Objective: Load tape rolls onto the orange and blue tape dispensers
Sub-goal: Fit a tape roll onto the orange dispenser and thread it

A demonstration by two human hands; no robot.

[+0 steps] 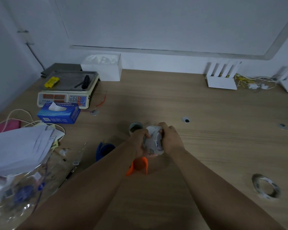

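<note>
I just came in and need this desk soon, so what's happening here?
A person grips a printed tape roll with the left hand and right hand, just above the orange tape dispenser. The roll is not on it yet. The blue tape dispenser lies on the wooden table to the left, partly behind the forearm. A second roll stands beyond the hands, and a third roll lies far right.

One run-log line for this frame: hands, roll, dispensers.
left hand, right hand: both grip tape roll | orange dispenser: just below roll | blue dispenser: lying left of hands, not held
</note>
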